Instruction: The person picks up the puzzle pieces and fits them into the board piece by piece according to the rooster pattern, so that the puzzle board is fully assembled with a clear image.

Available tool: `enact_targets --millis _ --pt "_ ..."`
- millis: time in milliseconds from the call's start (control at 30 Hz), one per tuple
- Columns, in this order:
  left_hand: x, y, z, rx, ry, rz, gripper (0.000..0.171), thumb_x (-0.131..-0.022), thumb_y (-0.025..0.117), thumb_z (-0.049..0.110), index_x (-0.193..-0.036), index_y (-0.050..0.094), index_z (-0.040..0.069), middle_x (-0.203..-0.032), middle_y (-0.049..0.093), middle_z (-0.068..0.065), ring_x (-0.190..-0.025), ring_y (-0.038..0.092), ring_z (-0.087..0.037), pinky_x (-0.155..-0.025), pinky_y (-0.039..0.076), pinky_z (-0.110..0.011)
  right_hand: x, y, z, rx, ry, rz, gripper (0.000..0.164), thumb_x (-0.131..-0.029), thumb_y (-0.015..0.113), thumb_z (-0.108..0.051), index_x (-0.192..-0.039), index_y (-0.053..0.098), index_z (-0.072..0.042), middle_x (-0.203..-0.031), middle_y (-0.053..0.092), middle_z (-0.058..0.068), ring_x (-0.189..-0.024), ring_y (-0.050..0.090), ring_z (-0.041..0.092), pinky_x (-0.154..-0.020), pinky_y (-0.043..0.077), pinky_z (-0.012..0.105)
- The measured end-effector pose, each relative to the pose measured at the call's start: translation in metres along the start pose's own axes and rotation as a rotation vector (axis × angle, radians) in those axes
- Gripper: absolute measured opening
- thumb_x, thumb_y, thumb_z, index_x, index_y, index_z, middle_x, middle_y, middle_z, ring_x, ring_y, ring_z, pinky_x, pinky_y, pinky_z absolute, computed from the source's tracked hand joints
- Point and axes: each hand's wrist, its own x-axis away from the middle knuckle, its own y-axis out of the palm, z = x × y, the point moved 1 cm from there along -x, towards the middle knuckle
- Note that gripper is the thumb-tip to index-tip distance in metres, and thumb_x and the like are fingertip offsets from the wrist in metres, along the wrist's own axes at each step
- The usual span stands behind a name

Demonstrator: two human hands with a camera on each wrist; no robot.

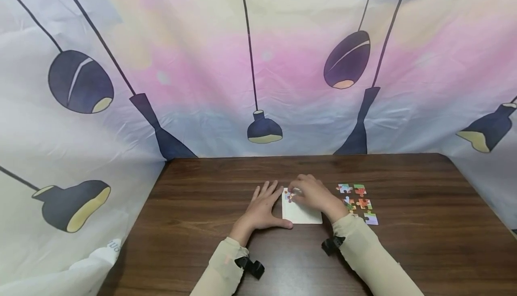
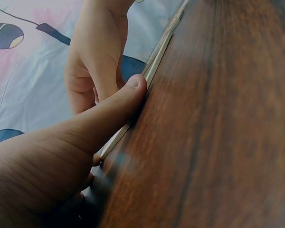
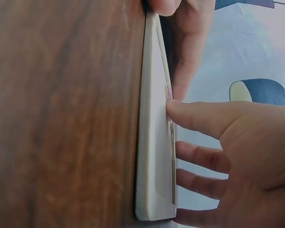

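A white square puzzle tray [image 1: 303, 215] lies flat on the table, with colourful jigsaw pieces [image 1: 288, 196] at its far left corner. My left hand [image 1: 262, 209] rests at the tray's left side, fingers spread and straight. Its thumb [image 2: 133, 85] lies along the near edge. Over the far left part of the tray, my right hand [image 1: 313, 192] bends its index finger and thumb around a jigsaw piece by that corner. In the right wrist view the right thumb [image 3: 190, 114] touches down inside the tray's raised rim [image 3: 145, 142]. The fingers partly cover the piece.
Several loose jigsaw pieces [image 1: 364, 204] lie in rough rows right of the tray, some partly behind the right forearm. The brown wooden table [image 1: 194, 210] meets a lamp-printed cloth [image 1: 214, 130] at its far edge. A black wrist camera [image 1: 333, 245] sits on the right sleeve.
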Motion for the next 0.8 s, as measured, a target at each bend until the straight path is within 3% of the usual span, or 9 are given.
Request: enact_targets --millis 233,367,500,633,800 --pt "0.001 0.002 0.001 -0.002 0.000 -0.011 0.117 -0.079 0.087 0.063 -0.167 0.031 0.011 -0.175 0.016 -0.013 -0.163 0.004 -0.035 -0.130 0.003 -0.058 0.000 0.003 -0.001 -0.005 0.022 -0.013 0.018 -0.099 0.076 -0.022 -0.117 0.078 -0.019 -0.121 0.066 0.009 -0.114 0.059 0.036 -0.096 0.047 0.068" --pt "0.001 0.001 0.002 -0.003 -0.001 -0.010 0.116 -0.080 0.086 0.063 -0.168 0.031 0.011 -0.175 0.016 -0.014 -0.163 0.004 -0.036 -0.130 0.002 -0.058 0.001 0.000 -0.001 -0.037 0.023 -0.023 0.030 -0.101 0.074 -0.025 -0.130 0.074 -0.016 -0.133 0.064 0.014 -0.123 0.057 0.041 -0.100 0.045 0.071" --pt "0.001 0.000 0.001 -0.001 -0.010 -0.007 0.116 -0.080 0.086 0.062 -0.167 0.031 0.010 -0.175 0.016 -0.014 -0.163 0.004 -0.036 -0.129 0.002 -0.059 0.003 -0.004 0.002 -0.145 -0.011 -0.020 0.043 -0.104 0.070 -0.023 -0.144 0.064 -0.008 -0.144 0.057 0.019 -0.134 0.053 0.043 -0.106 0.045 0.067" --pt "0.001 0.000 0.001 -0.001 -0.020 -0.009 0.116 -0.080 0.086 0.063 -0.167 0.032 0.010 -0.175 0.016 -0.014 -0.163 0.005 -0.036 -0.129 0.002 -0.058 0.012 -0.015 0.009 -0.250 -0.056 0.029 0.048 -0.105 0.070 -0.025 -0.147 0.061 -0.004 -0.144 0.057 0.019 -0.134 0.055 0.041 -0.107 0.048 0.062" --pt "0.000 -0.001 0.001 -0.001 -0.019 -0.005 0.117 -0.079 0.086 0.064 -0.167 0.032 0.010 -0.175 0.017 -0.014 -0.162 0.005 -0.037 -0.129 0.002 -0.059 0.028 -0.035 0.025 -0.303 -0.076 0.124 0.047 -0.104 0.071 -0.025 -0.143 0.063 -0.001 -0.141 0.061 0.018 -0.132 0.057 0.044 -0.105 0.049 0.064"
